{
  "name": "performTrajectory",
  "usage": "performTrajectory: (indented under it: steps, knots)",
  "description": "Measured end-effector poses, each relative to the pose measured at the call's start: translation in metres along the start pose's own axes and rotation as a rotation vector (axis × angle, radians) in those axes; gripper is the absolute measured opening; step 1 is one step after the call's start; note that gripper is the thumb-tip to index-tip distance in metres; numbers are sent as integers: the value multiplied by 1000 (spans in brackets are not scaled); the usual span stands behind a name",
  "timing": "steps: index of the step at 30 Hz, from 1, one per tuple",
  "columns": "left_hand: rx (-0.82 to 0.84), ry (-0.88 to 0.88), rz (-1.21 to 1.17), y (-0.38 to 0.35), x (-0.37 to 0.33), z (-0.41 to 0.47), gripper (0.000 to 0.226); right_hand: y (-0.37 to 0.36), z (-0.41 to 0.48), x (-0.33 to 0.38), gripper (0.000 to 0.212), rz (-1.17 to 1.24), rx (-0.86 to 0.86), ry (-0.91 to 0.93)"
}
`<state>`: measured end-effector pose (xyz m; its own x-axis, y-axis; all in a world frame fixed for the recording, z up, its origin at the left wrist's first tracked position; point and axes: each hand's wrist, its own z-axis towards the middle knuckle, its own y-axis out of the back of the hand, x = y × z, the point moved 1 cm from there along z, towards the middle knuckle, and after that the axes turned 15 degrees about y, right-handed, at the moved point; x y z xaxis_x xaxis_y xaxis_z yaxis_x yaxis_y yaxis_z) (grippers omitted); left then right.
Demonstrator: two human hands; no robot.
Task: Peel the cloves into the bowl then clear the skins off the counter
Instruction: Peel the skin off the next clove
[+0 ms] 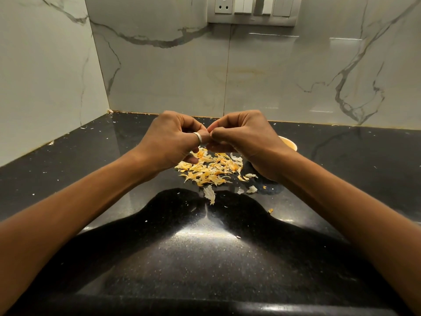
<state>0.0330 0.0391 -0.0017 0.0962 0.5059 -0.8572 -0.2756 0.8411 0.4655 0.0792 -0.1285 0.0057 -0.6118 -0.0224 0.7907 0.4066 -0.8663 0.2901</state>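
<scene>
The marble-veined wall (170,76) rises behind the grip, with a switch panel (252,10) high above it. The black speckled counter (205,258) spreads under the grip and towards the person.

Both bare forearms reach in from the near corners and meet at the middle. The left hand (173,140) and the right hand (246,142) are held above the counter, knuckles up, with all fingers curled. Their thumbs and forefingers press tip to tip at one point between the hands. Whatever is pinched there is hidden by the fingertips, so I cannot tell whether a clove sits in the grip.

Directly below the grip, and slightly nearer the person, the skins (211,167) lie in a loose yellow and white heap on the counter. The left hand's lower fingers hang just above the heap's left edge. The bowl (289,143) stands to the right of the grip, behind the right hand. Only a slice of its pale rim shows past the wrist, and its contents are out of sight.

Nearer the person than the heap lie a few stray flakes (209,193), apart from one another. A silver ring (197,137) circles a left finger just left of the pinch.
</scene>
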Motion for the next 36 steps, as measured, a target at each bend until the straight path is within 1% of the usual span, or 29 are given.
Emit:
performTrajectory:
  steps: [3,13,18,26,36]
  knots:
    - [-11,-3,23,0,1,1,7,0,1,0,8,63,-12,-35]
    - [25,55,-100,2,-3,-1,9,3,5,0,12,282,-44,-137]
    - [32,71,-108,3,-4,-1,10,3,4,2,11,385,-48,-188]
    - [28,81,-108,2,-4,-3,11,2,4,2,13,324,-56,-174]
    - [22,109,-139,2,-7,-3,11,4,4,4,13,303,-86,-172]
